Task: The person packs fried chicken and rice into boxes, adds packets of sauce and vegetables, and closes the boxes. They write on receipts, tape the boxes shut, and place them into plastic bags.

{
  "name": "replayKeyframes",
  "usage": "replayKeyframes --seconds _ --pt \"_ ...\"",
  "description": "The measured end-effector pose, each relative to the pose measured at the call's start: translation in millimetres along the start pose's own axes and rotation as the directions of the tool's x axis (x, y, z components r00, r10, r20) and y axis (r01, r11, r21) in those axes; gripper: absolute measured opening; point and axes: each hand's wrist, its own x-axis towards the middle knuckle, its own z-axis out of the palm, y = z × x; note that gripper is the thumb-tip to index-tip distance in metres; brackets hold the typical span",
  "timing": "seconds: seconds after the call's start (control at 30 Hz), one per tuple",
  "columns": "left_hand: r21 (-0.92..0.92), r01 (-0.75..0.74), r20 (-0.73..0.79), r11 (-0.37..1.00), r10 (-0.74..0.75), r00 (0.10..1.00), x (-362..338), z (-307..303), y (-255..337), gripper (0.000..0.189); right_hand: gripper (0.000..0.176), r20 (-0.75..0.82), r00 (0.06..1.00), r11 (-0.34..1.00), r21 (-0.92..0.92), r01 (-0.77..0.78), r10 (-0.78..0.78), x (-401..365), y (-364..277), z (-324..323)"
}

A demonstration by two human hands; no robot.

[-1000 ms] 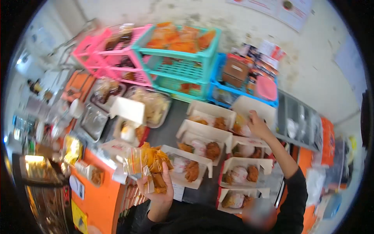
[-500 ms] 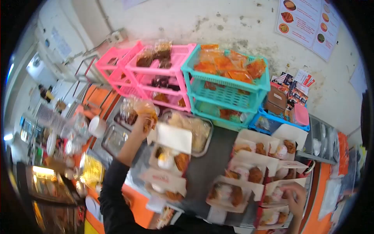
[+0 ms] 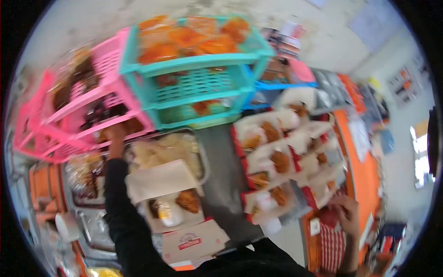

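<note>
My left hand [image 3: 115,134] reaches into the lowest tier of the pink rack [image 3: 108,67], its fingers hidden among brown packets there. My right hand [image 3: 345,213] is at the lower right, beside a red and white striped cloth [image 3: 331,247]; its fingers are bent and blurred. Below my left arm's reach, an open box [image 3: 159,180] holds fried chicken [image 3: 188,201] and a wrapped white item with a yellow top [image 3: 170,213]. Nearer me lies a closed box lid with a red logo [image 3: 194,241]. Several open boxes [image 3: 270,161] with fried chicken stand on the right.
A teal rack [image 3: 198,87] holds orange packets at the back. Beside the pink rack is a metal tray [image 3: 203,166] of pale food. Another tray [image 3: 85,201] of wrapped items is at left. A blue basket [image 3: 286,85] stands behind the boxes.
The view has shifted right and closer. My left hand has moved from above the trays into the pink rack. My right hand has left the boxes. The near left box now shows a closed lid.
</note>
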Motion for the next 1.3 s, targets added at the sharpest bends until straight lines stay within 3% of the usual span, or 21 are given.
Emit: replayKeyframes --seconds 0.07,0.13,0.17,0.2,0.27,0.33,0.4,0.43,0.5,0.57,0.6,0.63,0.73,0.8,0.87,0.93,1.0,1.07,1.13,1.2,1.3 --pt "0.139 -0.158 -0.022 0.978 0.162 0.986 -4 -3 -7 0.036 0.013 -0.099 0.979 0.973 -0.166 0.158 -0.176 -13 3 -6" --pt "-0.474 -0.202 0.009 0.857 0.234 0.972 -73 -119 42 0.045 0.010 -0.158 0.978 0.966 -0.242 0.096 -0.137 -26 3 -20" --pt "-0.265 -0.187 0.073 0.946 0.213 0.974 -95 -154 47 0.050 0.010 -0.190 0.976 0.968 -0.243 0.059 -0.108 -41 19 -28" --pt "-0.518 -0.099 0.184 0.850 0.224 0.957 -121 -176 34 0.050 0.010 -0.227 0.974 0.935 -0.350 -0.057 -0.026 -58 47 -34" --pt "-0.623 0.002 0.217 0.782 0.170 0.961 -193 -274 83 0.047 0.013 -0.388 0.912 0.863 -0.407 -0.300 0.134 -85 102 -37" --pt "-0.486 -0.115 -0.082 0.866 0.086 0.993 -263 -320 114 0.040 0.012 -0.605 0.760 0.894 -0.170 -0.415 0.238 -99 175 -33" --pt "-0.239 -0.283 -0.449 0.929 0.152 0.881 -348 -346 187 0.034 0.008 -0.706 0.598 0.923 0.245 -0.297 0.380 -101 248 -20" --pt "-0.359 -0.277 -0.426 0.891 0.108 0.898 -387 -339 232 0.030 0.010 -0.691 0.545 0.872 0.454 -0.184 0.475 -97 279 -10" --pt "-0.573 -0.211 -0.237 0.792 0.087 0.968 -454 -301 317 0.022 0.016 -0.488 0.621 0.783 0.479 -0.397 0.614 -95 360 17" --pt "-0.678 -0.079 -0.005 0.731 0.103 0.995 -505 -234 396 0.014 0.023 -0.645 0.713 0.953 0.086 -0.290 0.275 -73 406 33" --pt "-0.750 -0.131 -0.110 0.648 0.074 0.991 -527 -177 424 0.022 0.023 -0.636 0.726 0.960 0.088 -0.267 0.260 -61 418 30" --pt "-0.766 0.031 0.016 0.642 -0.030 0.999 -547 -141 446 0.036 0.026 -0.567 0.782 0.955 0.029 -0.296 0.259 -45 407 20" --pt "-0.623 0.036 -0.066 0.781 -0.098 0.993 -549 -126 505 0.037 0.031 -0.206 0.957 0.977 -0.016 -0.214 0.207 -8 441 18" --pt "-0.597 0.027 -0.136 0.802 -0.134 0.982 -543 -119 511 0.039 0.026 0.031 0.983 0.969 -0.176 -0.175 0.183 12 463 11" --pt "-0.558 0.066 -0.099 0.827 -0.146 0.984 -537 -114 505 0.036 0.014 -0.013 0.947 0.947 0.003 -0.321 0.321 12 487 -2" --pt "-0.488 0.041 -0.126 0.872 -0.116 0.985 -533 -113 501 0.038 0.012 -0.256 0.928 0.840 0.534 -0.099 0.272 -14 451 -25" --pt "-0.456 0.080 -0.074 0.886 -0.128 0.989 -530 -116 493 0.042 0.023 -0.200 0.888 0.666 0.732 -0.146 0.414 -46 426 -27" --pt "-0.431 -0.036 -0.004 0.902 0.038 0.999 -527 -121 483 0.047 0.035 -0.147 0.933 0.375 0.927 0.013 0.329 -80 402 -1" --pt "-0.396 -0.074 0.029 0.915 0.093 0.995 -522 -128 473 0.050 0.042 0.265 0.906 0.287 0.886 -0.364 0.330 -114 361 23" --pt "-0.376 -0.127 0.059 0.918 0.161 0.985 -519 -131 464 0.054 0.034 0.475 0.871 0.429 0.765 -0.480 0.127 -110 276 33" --pt "-0.313 -0.254 0.049 0.915 0.283 0.958 -518 -123 455 0.056 0.022 0.327 0.938 0.522 0.823 -0.224 -0.113 -108 217 109"
